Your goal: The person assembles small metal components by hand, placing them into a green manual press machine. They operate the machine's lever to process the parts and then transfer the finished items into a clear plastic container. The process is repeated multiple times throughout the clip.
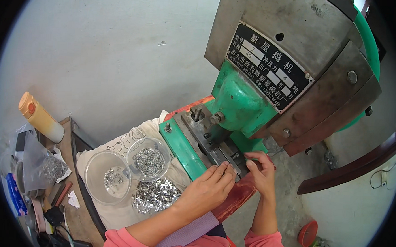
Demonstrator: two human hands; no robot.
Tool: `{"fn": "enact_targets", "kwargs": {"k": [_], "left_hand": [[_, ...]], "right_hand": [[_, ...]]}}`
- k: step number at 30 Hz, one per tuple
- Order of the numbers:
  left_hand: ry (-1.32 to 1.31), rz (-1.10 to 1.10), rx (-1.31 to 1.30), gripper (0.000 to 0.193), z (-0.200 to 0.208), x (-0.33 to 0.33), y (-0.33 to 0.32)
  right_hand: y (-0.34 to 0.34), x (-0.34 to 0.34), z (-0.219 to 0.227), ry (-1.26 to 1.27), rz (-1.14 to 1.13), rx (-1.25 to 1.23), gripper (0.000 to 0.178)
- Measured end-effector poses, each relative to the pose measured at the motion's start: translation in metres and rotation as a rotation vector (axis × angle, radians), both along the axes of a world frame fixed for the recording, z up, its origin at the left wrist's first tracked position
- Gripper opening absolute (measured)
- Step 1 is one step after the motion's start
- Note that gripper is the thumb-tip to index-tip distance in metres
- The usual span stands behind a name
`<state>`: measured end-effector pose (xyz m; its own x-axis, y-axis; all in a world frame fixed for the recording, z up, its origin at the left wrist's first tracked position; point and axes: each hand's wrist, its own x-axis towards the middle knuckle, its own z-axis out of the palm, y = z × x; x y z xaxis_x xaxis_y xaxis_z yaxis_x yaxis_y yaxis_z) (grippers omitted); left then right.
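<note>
Left hand [213, 182] on die [217, 154], finger grip unclear; right hand [261, 171] beside it, fingers parted. Ram [242, 101] dropping early could crush fingertips.

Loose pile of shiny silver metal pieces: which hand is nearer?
Left. The left hand is just right of the silver pile; the right hand is farther right, beyond the left.

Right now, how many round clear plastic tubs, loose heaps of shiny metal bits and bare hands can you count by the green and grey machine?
Round clear plastic tubs: 2
Loose heap of shiny metal bits: 1
Bare hands: 2
Total: 5
</note>
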<state>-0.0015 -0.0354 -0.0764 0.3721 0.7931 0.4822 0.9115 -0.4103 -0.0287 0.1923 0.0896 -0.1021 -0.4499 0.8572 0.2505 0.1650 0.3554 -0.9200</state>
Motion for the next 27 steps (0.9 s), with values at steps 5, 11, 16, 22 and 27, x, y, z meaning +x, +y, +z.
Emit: {"fn": "enact_targets", "kwargs": {"k": [5,11,16,22,27], "left_hand": [[-0.009,0.005,0.004,0.044,-0.002,0.003,0.001],[-0.055,0.020,-0.008,0.046,-0.004,0.004,-0.001],[-0.091,0.029,-0.027,0.047,-0.007,0.005,-0.003],[-0.131,0.026,-0.055,0.049,-0.009,0.008,-0.003],[-0.195,0.011,-0.071,0.049,-0.011,0.008,-0.002]], "right_hand": [[0.019,-0.016,-0.004,-0.206,0.103,0.159,0.021],[0.030,-0.016,-0.008,-0.248,0.194,0.169,0.021],[0.023,-0.027,0.005,-0.207,0.183,0.076,0.022],[0.023,-0.032,-0.001,-0.283,0.113,0.257,0.025],[0.021,-0.032,0.003,-0.352,0.109,0.321,0.027]]}}
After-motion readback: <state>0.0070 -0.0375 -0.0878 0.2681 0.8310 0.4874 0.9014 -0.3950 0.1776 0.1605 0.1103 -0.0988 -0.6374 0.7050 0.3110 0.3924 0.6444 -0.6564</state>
